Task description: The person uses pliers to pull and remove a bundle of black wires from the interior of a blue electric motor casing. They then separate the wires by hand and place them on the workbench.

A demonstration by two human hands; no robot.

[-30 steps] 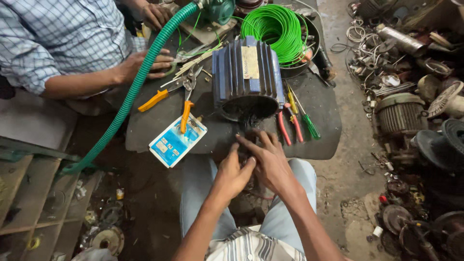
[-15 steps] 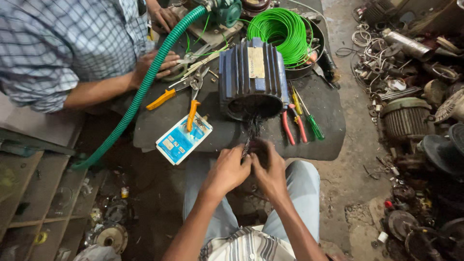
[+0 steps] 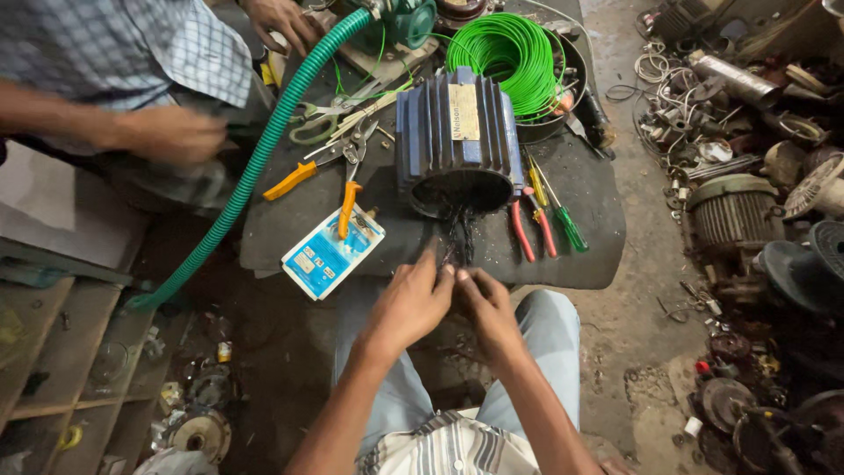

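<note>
A blue finned motor housing [image 3: 457, 141] lies on a dark workbench [image 3: 598, 220], its open end facing me. A bundle of dark wires [image 3: 459, 239] hangs out of that opening over the bench's front edge. My left hand [image 3: 411, 303] and my right hand [image 3: 485, 310] meet just below it, fingertips pinched on the wire ends. A coil of green wire [image 3: 510, 53] sits in a round pan behind the housing.
Orange-handled pliers [image 3: 347, 198], a blue-and-white packet [image 3: 332, 255], red pliers [image 3: 527, 230] and a green screwdriver [image 3: 567, 224] lie on the bench. A green corrugated hose [image 3: 255, 163] crosses left. Another person's arm [image 3: 132, 127] works at left. Motor parts litter the floor at right [image 3: 738, 211].
My hands have drawn slightly toward me along the wires. The other person's hand has lifted off the bench's left edge and pulled back to the left.
</note>
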